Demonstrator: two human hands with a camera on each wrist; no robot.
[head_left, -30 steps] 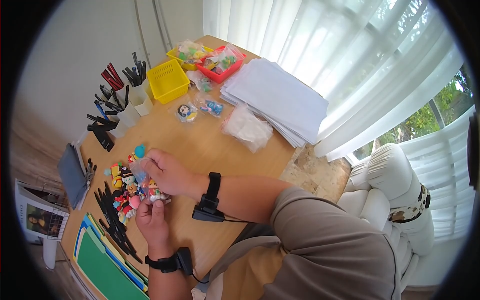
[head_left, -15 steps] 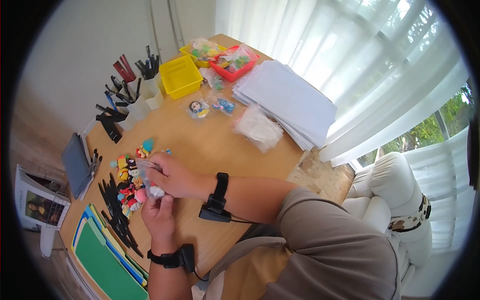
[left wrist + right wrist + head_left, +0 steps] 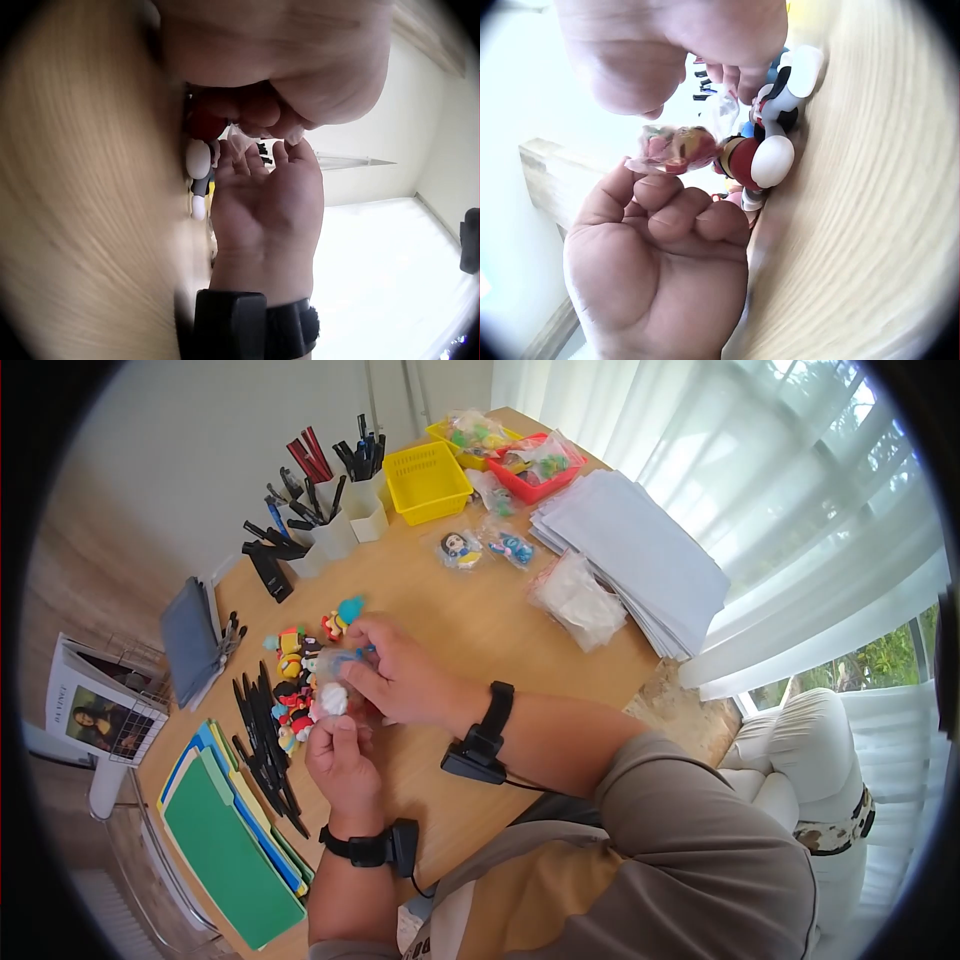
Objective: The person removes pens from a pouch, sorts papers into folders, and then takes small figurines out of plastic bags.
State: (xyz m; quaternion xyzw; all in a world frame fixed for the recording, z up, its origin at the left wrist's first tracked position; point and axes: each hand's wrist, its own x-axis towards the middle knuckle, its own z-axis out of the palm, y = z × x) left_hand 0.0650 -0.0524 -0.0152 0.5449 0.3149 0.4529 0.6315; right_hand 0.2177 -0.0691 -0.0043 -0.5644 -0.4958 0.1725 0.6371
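A small clear plastic bag (image 3: 724, 109) with a red and yellow toy figurine (image 3: 682, 146) inside is between my hands, above the near part of the desk. My left hand (image 3: 345, 765) pinches the figurine end between thumb and curled fingers. At the bag's other end, my right hand (image 3: 410, 675) has thumb and fingertips on the plastic. Just beyond both hands lies a pile of colourful toy figurines (image 3: 290, 665), partly hidden by them. A figurine with a red body and large white foot (image 3: 772, 161) shows close behind the bag.
Black pens (image 3: 265, 745) and coloured folders (image 3: 225, 830) lie to the left. Pen holders (image 3: 335, 540), yellow baskets (image 3: 425, 485) and a red basket (image 3: 535, 485) stand at the back. Bagged figurines (image 3: 460, 548), a stack of empty bags (image 3: 578, 600) and paper (image 3: 640, 545) lie farther right.
The head view has turned, so the desk appears farther right. My right hand has drawn from over the figurine toward the bag's far end; my left hand keeps its pinch.
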